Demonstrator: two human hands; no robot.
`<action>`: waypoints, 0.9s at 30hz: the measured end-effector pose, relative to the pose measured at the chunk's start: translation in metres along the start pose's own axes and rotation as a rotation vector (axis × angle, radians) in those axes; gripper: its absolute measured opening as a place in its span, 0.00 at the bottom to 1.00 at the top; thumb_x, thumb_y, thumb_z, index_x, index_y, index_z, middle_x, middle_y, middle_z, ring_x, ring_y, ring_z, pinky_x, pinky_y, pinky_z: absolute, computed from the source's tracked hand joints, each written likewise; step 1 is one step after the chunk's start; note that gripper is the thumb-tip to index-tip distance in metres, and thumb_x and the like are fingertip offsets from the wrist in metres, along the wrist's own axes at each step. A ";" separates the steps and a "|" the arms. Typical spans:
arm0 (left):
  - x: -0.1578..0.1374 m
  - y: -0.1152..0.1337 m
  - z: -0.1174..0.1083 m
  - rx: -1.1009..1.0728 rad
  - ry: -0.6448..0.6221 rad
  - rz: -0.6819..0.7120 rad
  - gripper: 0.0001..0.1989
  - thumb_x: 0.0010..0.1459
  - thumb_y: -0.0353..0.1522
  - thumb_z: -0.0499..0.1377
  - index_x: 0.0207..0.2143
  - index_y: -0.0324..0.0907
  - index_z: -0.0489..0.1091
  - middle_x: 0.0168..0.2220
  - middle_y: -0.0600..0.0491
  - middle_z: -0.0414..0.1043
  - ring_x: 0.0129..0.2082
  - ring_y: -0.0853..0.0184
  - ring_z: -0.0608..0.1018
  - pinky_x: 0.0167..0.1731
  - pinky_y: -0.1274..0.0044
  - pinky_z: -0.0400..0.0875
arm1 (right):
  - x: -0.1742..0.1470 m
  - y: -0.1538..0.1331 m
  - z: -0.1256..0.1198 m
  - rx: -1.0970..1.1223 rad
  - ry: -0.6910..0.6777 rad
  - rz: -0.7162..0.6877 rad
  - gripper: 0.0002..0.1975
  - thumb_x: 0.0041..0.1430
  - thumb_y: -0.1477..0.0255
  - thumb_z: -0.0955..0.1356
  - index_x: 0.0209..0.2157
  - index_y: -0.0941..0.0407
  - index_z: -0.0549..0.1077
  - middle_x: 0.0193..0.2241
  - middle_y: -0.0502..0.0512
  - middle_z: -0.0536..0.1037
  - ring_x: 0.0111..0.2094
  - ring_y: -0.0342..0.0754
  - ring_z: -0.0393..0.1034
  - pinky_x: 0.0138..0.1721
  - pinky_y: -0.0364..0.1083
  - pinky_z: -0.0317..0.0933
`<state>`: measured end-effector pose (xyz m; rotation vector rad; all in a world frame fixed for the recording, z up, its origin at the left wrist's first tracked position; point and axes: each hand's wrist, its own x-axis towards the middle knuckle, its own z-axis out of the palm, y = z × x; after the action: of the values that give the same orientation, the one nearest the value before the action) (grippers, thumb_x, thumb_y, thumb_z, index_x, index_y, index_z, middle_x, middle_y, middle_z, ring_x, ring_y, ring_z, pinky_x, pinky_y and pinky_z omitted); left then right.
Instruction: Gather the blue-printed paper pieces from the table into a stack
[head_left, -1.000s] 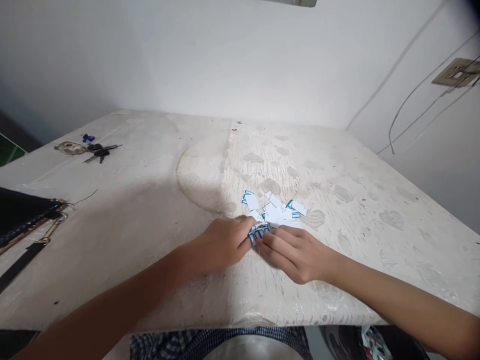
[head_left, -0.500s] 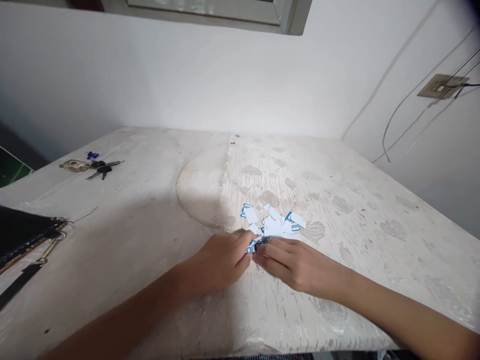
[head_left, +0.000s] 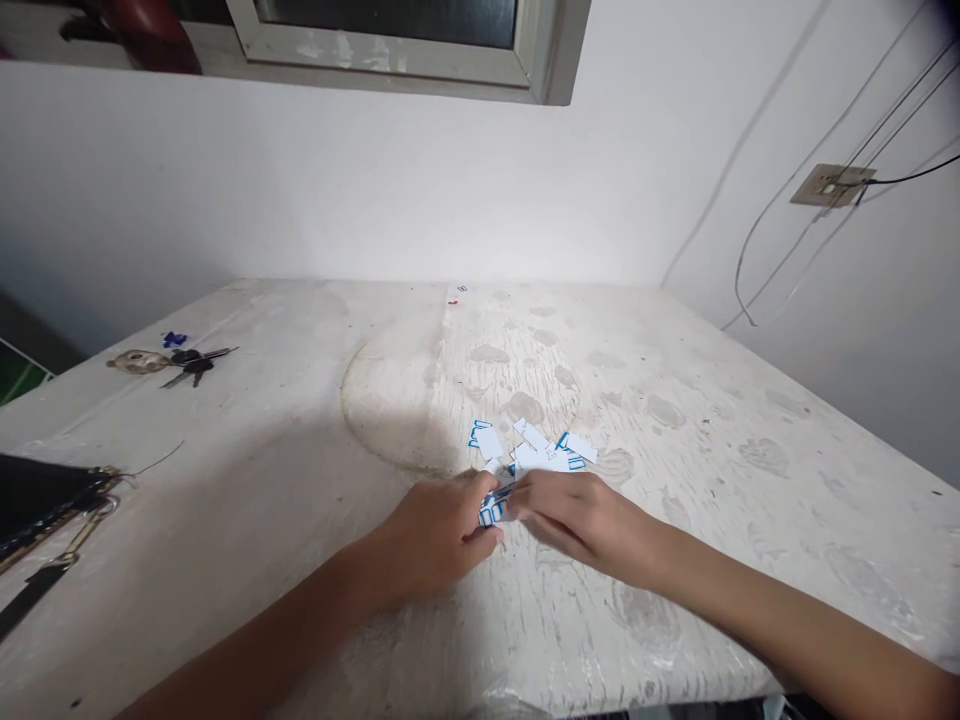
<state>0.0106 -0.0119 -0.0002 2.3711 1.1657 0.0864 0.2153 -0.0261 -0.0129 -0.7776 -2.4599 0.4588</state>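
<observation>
Between my hands is a small stack of blue-and-white paper cards (head_left: 491,514), its blue markings facing me. My left hand (head_left: 442,525) is closed on the left end of the stack, thumb on top. At its right end my right hand (head_left: 581,515) is closed, fingertips pinching at the cards; how many it grips is hidden. Just beyond my fingers lies a loose pile of white cards (head_left: 541,457), overlapping at various angles, some with blue edges. One white card (head_left: 488,442) rests at the pile's left side.
Keys on a ring (head_left: 196,364) lie at the table's far left, by a small blue object (head_left: 174,340). A black bag or case (head_left: 45,505) with a metal clip sits at the left edge. A wall socket (head_left: 832,186) with cables is at right, above the plastic-covered table (head_left: 712,480).
The camera view has tilted up and shifted slightly right. My right hand's fingers have moved at the stack and now cover less of its front. The loose pile looks unchanged.
</observation>
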 end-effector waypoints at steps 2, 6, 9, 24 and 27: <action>0.000 0.000 0.000 0.002 -0.012 -0.002 0.11 0.56 0.36 0.50 0.41 0.42 0.61 0.24 0.58 0.64 0.23 0.68 0.67 0.23 0.78 0.54 | 0.002 -0.003 0.001 -0.042 -0.021 -0.040 0.13 0.64 0.79 0.56 0.44 0.60 0.68 0.36 0.59 0.70 0.33 0.45 0.65 0.30 0.44 0.61; 0.000 -0.001 0.001 0.001 -0.014 -0.004 0.08 0.55 0.37 0.52 0.35 0.42 0.60 0.24 0.58 0.63 0.22 0.69 0.65 0.21 0.78 0.53 | 0.005 -0.004 0.005 -0.127 -0.030 -0.022 0.15 0.64 0.78 0.55 0.47 0.60 0.67 0.35 0.58 0.67 0.27 0.43 0.61 0.24 0.43 0.58; 0.000 -0.002 0.002 -0.010 0.011 0.008 0.08 0.57 0.37 0.51 0.32 0.42 0.58 0.24 0.58 0.62 0.22 0.69 0.65 0.21 0.78 0.52 | 0.005 -0.004 0.007 -0.166 0.000 0.013 0.13 0.65 0.74 0.57 0.47 0.61 0.66 0.35 0.59 0.65 0.27 0.44 0.60 0.24 0.44 0.59; 0.001 -0.006 0.004 -0.062 0.020 0.001 0.10 0.59 0.39 0.49 0.37 0.43 0.62 0.27 0.56 0.67 0.26 0.68 0.68 0.24 0.78 0.55 | 0.007 -0.004 0.009 -0.112 0.051 0.037 0.12 0.63 0.74 0.60 0.47 0.55 0.67 0.44 0.60 0.63 0.42 0.50 0.59 0.40 0.49 0.61; 0.000 -0.005 0.003 -0.048 0.023 -0.004 0.09 0.58 0.37 0.49 0.37 0.43 0.63 0.28 0.56 0.67 0.26 0.68 0.68 0.25 0.78 0.55 | 0.006 -0.001 0.006 -0.065 0.075 0.116 0.13 0.60 0.73 0.62 0.47 0.57 0.64 0.43 0.60 0.66 0.42 0.50 0.61 0.40 0.49 0.61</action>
<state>0.0082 -0.0105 -0.0049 2.3318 1.1658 0.1392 0.2066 -0.0243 -0.0151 -0.9507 -2.3789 0.3855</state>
